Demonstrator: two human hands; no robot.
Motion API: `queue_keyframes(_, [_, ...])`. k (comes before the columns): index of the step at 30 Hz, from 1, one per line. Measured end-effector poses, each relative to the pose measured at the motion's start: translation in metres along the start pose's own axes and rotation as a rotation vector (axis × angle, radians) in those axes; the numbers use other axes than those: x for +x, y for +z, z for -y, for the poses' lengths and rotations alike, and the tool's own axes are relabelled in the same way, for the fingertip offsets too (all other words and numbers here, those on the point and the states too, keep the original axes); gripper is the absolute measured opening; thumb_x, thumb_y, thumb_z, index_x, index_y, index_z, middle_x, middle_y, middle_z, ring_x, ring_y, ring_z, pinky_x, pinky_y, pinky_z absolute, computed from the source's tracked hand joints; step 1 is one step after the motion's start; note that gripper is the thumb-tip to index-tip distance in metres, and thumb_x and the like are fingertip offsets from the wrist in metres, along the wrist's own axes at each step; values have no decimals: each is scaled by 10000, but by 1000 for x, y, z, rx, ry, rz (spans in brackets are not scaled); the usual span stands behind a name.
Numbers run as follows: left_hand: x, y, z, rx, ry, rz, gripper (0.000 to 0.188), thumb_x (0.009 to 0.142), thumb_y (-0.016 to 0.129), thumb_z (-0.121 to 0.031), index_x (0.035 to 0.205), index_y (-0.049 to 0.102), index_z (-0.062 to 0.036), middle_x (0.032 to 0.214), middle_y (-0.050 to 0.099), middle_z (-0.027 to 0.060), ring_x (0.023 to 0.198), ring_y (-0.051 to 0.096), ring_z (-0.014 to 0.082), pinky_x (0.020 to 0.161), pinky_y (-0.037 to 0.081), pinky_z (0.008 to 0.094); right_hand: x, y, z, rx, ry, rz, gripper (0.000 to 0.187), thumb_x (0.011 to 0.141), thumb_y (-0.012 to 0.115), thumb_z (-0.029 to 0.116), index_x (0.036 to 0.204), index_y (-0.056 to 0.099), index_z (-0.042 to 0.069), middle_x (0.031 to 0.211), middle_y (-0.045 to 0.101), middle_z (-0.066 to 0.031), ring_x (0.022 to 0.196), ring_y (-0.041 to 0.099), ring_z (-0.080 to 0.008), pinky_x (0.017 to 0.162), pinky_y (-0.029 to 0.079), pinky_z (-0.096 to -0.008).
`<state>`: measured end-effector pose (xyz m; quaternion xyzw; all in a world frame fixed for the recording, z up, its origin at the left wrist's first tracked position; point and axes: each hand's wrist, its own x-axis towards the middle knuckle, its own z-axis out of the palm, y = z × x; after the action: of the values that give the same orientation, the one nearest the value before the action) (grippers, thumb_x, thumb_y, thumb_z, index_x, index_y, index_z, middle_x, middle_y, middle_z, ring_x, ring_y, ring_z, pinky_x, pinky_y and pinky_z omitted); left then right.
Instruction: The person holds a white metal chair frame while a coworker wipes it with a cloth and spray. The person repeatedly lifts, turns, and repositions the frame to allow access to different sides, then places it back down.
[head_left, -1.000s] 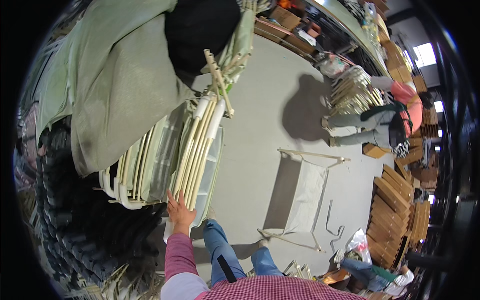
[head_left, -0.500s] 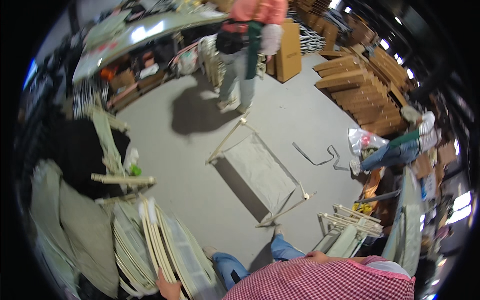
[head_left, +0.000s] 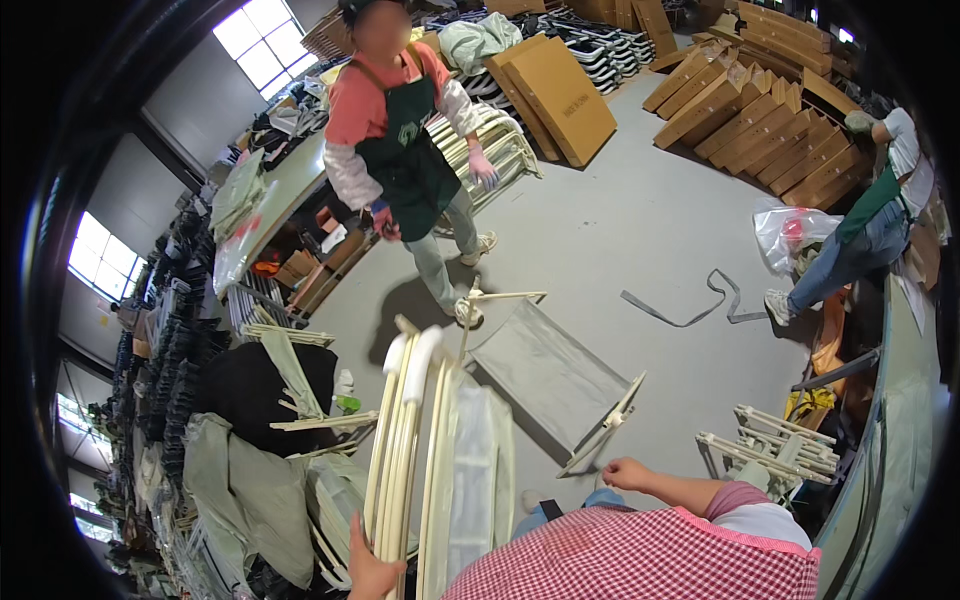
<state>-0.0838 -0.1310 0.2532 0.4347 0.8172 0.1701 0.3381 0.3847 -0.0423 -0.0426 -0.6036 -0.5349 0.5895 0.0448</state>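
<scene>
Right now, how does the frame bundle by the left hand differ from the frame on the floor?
The frame bundle packs several cream tubes side by side; the floor frame has tubes apart, with grey fabric spread between. The bundle has white upper ends; the floor frame shows none. Both have cream tubes.

left hand (head_left: 374, 572): cut off below | folded frames (head_left: 392, 470): bottoms cut off

Grey floor (head_left: 600, 230): cream-framed grey fabric (head_left: 550, 375), crooked grey strap (head_left: 748, 318), leaning brown cartons (head_left: 565, 105).
</scene>
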Motion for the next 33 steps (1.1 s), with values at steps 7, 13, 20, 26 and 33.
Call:
queue_keyframes(7, [47, -5, -90, -133, 264, -25, 1159, 558, 713, 48, 1512, 113, -221, 1291, 528, 209, 1100, 584, 306, 912, 483, 364, 0, -2, 128, 136, -348, 152, 228, 819, 635, 252, 897, 671, 40, 813, 686, -80, 736, 629, -197, 684, 503, -343])
queue_keyframes(13, [91, 25, -130, 20, 488, -127, 1163, 494, 764, -23, 1493, 192, -191, 1347, 477, 177, 1198, 521, 325, 974, 451, 382, -6, 16, 271, 134, -821, 364, 375, 794, 699, 269, 1074, 626, 31, 994, 651, -116, 915, 612, -220, 800, 497, -346])
queue_keyframes(20, [95, 65, -179, 119, 529, -287, 1096, 538, 800, -111, 1478, 236, -142, 1387, 416, 167, 1095, 580, 299, 929, 485, 379, -7, 8, 348, 471, -653, 718, 631, 744, 696, 155, 1306, 442, 20, 1160, 563, -90, 1003, 527, -174, 885, 424, -303])
queue_keyframes(26, [68, 90, -268, -233, 366, -306, 1070, 561, 702, 29, 1474, 183, -180, 1184, 566, 152, 907, 619, 224, 763, 530, 326, -20, -31, 310, 344, -677, 925, 738, 754, 771, 259, 1327, 382, 2, 1280, 481, -114, 1199, 447, -203, 975, 391, -339])
queue_keyframes(33, [60, 114, -330, -673, 134, -70, 840, 827, 686, -70, 1499, 185, -127, 1210, 561, 135, 1015, 592, 182, 784, 503, 328, -71, -139, 267, 491, -607, 1142, 582, 774, 733, 260, 1226, 508, -31, 1061, 617, -129, 965, 601, -220, 839, 474, -340])
